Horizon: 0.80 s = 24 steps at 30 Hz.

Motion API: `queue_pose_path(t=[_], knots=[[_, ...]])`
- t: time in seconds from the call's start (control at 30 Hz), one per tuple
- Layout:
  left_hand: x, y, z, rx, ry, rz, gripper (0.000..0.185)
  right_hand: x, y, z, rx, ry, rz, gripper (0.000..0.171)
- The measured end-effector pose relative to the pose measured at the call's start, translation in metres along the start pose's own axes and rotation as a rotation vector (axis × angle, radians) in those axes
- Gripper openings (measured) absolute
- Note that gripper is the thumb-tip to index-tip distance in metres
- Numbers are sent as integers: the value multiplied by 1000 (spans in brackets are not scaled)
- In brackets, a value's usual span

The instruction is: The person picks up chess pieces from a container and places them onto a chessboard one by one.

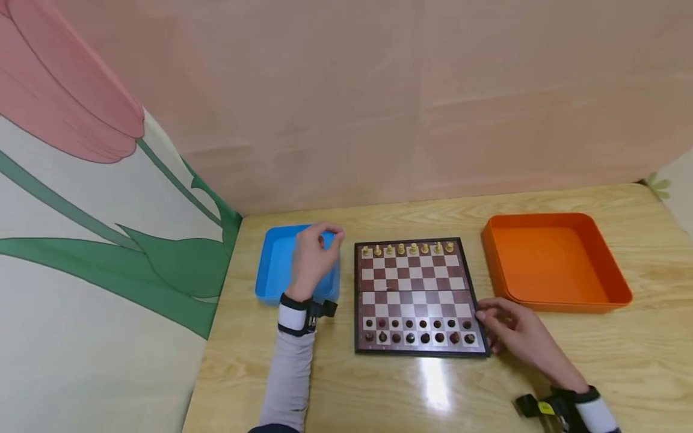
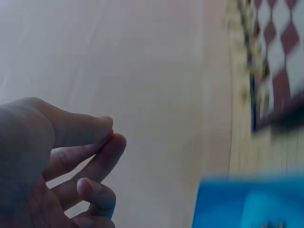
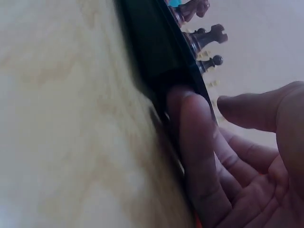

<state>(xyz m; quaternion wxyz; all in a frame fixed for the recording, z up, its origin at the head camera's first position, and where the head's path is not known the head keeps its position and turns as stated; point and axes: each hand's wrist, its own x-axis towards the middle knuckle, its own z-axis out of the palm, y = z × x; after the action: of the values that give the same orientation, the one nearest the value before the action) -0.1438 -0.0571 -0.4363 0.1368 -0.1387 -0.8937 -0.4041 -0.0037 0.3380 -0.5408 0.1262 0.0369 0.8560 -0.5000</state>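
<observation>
Touching the smooth black side wall of the board point(image 1: 414, 282) near its near right corner, the right hand point(image 1: 518, 335) is loosely bent, its fingertips against the plastic-like edge and its thumb slightly apart from the rim. The board lies flat just left of that touch: square and glossy, checked in maroon and white, with a seam across the middle and a bright reflection at its near side.

The left hand point(image 1: 314, 260) is above the blue box point(image 1: 276, 258), thumb and fingertip meeting in a ring; whether anything small is pinched between them I cannot tell. Right of this pinch, along the board's far edge, stands one row of eight pale gold pieces point(image 1: 414, 248). Left of the right hand's fingers, eight round-headed dark pawns point(image 1: 423, 324) stand in front of eight dark back-row pieces point(image 1: 425, 338), among them a rook point(image 3: 211, 38) with a notched top.

The blue box, shallow and round-cornered, is partly hidden under the left hand; the left wrist view catches small blurred bits in it. Just beyond the right hand sits the orange box point(image 1: 557, 258), larger and smooth, its plain floor showing. Under everything runs the table point(image 1: 373, 397), pale with wavy wood grain.
</observation>
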Motion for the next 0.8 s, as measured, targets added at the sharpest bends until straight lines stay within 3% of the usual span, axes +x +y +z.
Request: queue_pose_path(t=[0.13, 0.3, 0.53, 0.8], knots=[[-1, -23, -25, 2, 74, -71, 17, 12, -3, 2, -57, 10, -39, 44], [-9, -42, -44, 106, 44, -220, 23, 17, 3, 7, -71, 36, -51, 46], [-14, -65, -41, 227, -70, -362, 22, 14, 11, 10, -54, 89, -31, 45], [-17, -71, -40, 325, -196, -555, 20, 19, 7, 14, -55, 77, -12, 48]])
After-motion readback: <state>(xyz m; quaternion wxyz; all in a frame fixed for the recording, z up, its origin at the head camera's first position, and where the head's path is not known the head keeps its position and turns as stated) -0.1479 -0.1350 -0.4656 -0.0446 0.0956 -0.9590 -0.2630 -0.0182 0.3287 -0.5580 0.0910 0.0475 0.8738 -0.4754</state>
